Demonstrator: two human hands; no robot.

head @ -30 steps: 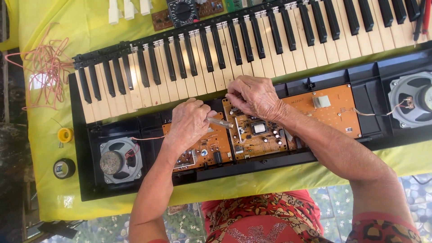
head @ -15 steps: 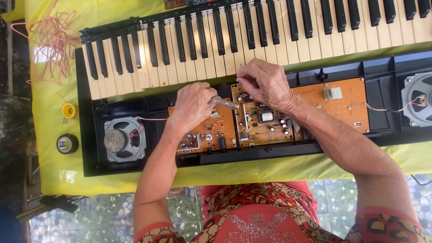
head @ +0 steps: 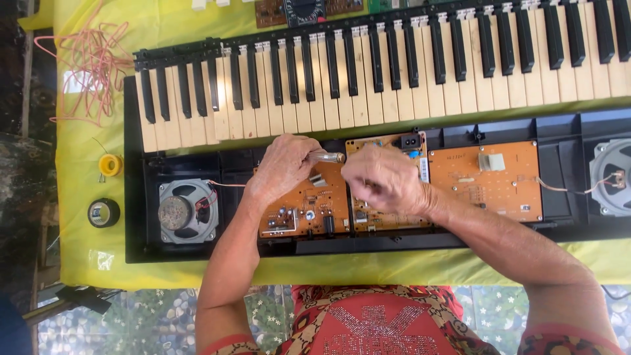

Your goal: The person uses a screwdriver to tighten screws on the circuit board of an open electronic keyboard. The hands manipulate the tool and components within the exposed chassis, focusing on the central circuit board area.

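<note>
Far left on the yellow cloth (head: pixel 85 263) lie a tangle of pink wire (head: pixel 85 66), a yellow spool (head: pixel 110 164) and a black round part (head: pixel 104 212). Next comes the left speaker (head: pixel 179 212) in the opened keyboard case (head: pixel 135 197), with the row of keys (head: pixel 394 72) on the far side. My left hand (head: pixel 284 167) rests over the left circuit board (head: pixel 305 210), fingers curled closed around a clear-handled tool (head: pixel 327 158). The tool's long axis runs left to right, its handle end pointing toward my right hand (head: pixel 384 181). That hand hovers just beside it over the middle circuit board (head: pixel 388 220), fingers bunched; whether they pinch anything I cannot tell. The left hand is the nearer to the tool. Farther right sit a third circuit board (head: pixel 486 181) and the right speaker (head: pixel 611 177).
</note>
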